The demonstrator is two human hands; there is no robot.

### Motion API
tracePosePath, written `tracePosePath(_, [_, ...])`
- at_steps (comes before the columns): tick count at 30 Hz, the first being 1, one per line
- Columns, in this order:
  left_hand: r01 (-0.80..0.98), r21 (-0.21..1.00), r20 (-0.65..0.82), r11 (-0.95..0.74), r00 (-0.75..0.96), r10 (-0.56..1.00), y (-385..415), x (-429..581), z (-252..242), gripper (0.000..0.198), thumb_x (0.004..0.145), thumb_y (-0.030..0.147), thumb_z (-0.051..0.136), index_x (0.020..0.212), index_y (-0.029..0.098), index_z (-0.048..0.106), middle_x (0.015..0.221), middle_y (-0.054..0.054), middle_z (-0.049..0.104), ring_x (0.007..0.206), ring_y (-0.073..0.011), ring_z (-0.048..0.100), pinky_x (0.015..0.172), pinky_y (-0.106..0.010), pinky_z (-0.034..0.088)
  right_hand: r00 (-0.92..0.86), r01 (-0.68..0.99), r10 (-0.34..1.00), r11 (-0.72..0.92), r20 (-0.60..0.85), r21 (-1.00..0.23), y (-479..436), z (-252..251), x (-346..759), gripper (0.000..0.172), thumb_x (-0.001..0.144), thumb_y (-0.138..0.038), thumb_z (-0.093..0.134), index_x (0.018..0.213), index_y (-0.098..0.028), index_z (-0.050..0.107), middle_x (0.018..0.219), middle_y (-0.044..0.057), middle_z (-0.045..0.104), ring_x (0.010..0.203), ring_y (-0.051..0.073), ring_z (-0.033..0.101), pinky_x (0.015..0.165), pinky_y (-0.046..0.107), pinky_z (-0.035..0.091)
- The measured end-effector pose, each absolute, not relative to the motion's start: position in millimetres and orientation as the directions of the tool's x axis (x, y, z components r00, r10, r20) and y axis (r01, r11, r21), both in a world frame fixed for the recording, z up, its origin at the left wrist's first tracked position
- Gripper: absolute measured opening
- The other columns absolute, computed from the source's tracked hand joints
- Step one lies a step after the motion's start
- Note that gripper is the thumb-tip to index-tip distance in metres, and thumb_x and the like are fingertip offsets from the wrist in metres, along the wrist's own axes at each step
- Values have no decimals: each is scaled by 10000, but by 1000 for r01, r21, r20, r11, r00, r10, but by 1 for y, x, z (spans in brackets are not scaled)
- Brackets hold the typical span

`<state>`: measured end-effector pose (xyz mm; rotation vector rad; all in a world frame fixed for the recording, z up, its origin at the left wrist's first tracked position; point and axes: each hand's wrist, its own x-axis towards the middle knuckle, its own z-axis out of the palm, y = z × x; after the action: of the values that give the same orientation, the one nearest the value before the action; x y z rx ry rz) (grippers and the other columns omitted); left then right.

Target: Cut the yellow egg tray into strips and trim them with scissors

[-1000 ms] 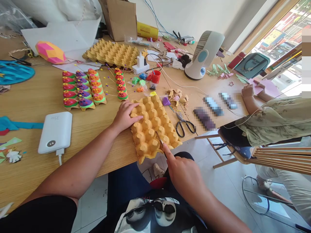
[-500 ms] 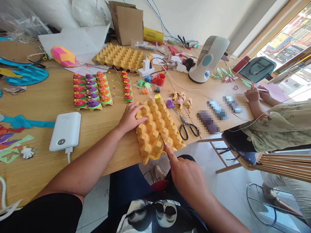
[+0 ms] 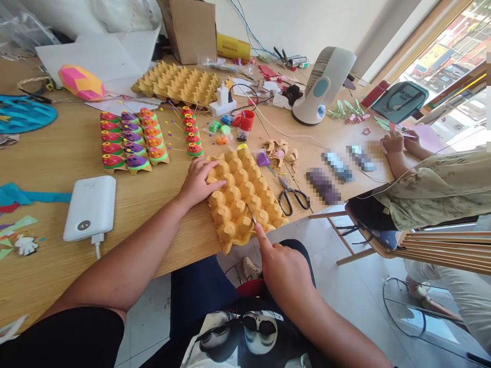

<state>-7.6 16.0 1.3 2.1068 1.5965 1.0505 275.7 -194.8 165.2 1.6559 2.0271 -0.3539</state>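
Observation:
A yellow pulp egg tray [image 3: 235, 194] lies bumps-up at the table's front edge, its near corner jutting past it. My left hand [image 3: 197, 181] grips the tray's left side, fingers over the far corner and thumb on top. In my closed right hand [image 3: 286, 263] is a slim knife [image 3: 253, 219], its handle mostly hidden. My index finger stretches along it, and the tip meets the tray between the bumps near the front. Just right of the tray, black-handled scissors [image 3: 290, 197] lie partly spread.
Rows of painted egg-carton pieces [image 3: 132, 139] stand behind left, near a white power bank [image 3: 90, 208]. Behind the tray are cut scraps [image 3: 282, 153], a red cup [image 3: 247, 120] and another egg tray [image 3: 176, 84]. A fan [image 3: 322, 87] stands back right; a co-worker's hands [image 3: 399, 144] handle paper.
The view has swung slightly right, so the table things sit further left. My right hand and the knife have shifted slightly over the tray. My left hand keeps its hold.

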Motion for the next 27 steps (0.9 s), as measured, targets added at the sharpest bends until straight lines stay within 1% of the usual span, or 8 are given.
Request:
tracePosePath(2, [701, 628, 370, -339, 114, 922, 16, -8, 1, 680, 908, 509, 898, 1538, 302, 747, 1437, -133, 709, 1585, -435, 536, 1444, -649, 342, -140, 971, 846, 219, -515, 96, -195, 163, 279, 821, 1165, -97, 538, 1932, -266, 300, 1084, 108, 907, 988, 244, 904, 690, 303, 529])
tracePosePath(5, [692, 636, 367, -342, 119, 923, 17, -9, 1, 676, 901, 510, 898, 1526, 300, 750, 1445, -137, 709, 1603, -444, 522, 1447, -659, 334, -155, 978, 860, 203, -486, 47, -198, 162, 289, 785, 1196, -187, 562, 1931, -289, 305, 1090, 86, 912, 1011, 240, 900, 694, 293, 527])
tracePosePath(7, [690, 639, 361, -340, 121, 925, 16, -9, 2, 682, 900, 518, 902, 1526, 299, 746, 1446, -138, 707, 1603, -443, 523, 1450, -664, 326, -162, 980, 868, 197, -469, 27, -198, 164, 294, 786, 1201, -217, 575, 1932, -313, 303, 1103, 73, 916, 1024, 240, 898, 700, 290, 524])
tracePosePath(12, [686, 642, 362, -343, 123, 924, 16, -10, 3, 706, 907, 537, 903, 1548, 294, 735, 1449, -142, 702, 1598, -437, 530, 1455, -661, 316, -139, 984, 883, 175, -449, 41, -190, 167, 293, 774, 1213, -224, 549, 1935, -335, 293, 1146, 75, 919, 1049, 253, 896, 725, 291, 519])
tracePosePath(17, [680, 641, 368, -357, 136, 920, 15, -11, 1, 704, 922, 541, 893, 1562, 295, 732, 1453, -148, 707, 1628, -445, 510, 1453, -672, 317, -165, 978, 870, 205, -465, 35, -190, 160, 291, 763, 1213, -241, 561, 1928, -342, 315, 1100, 68, 916, 1017, 248, 892, 721, 285, 516])
tracePosePath(21, [679, 640, 375, -361, 134, 917, 15, -11, 0, 698, 928, 546, 887, 1565, 305, 733, 1461, -150, 708, 1640, -446, 499, 1455, -677, 319, -172, 975, 870, 216, -462, 44, -190, 157, 289, 755, 1215, -247, 542, 1929, -321, 308, 1077, 74, 918, 994, 244, 896, 710, 284, 513])
tracePosePath(27, [687, 638, 365, -347, 126, 922, 14, -11, 3, 693, 910, 512, 900, 1556, 323, 736, 1435, -133, 708, 1612, -440, 522, 1458, -674, 321, -172, 971, 877, 228, -448, 74, -180, 162, 277, 696, 1234, -288, 503, 1915, -296, 361, 1100, 108, 922, 985, 236, 895, 707, 283, 523])
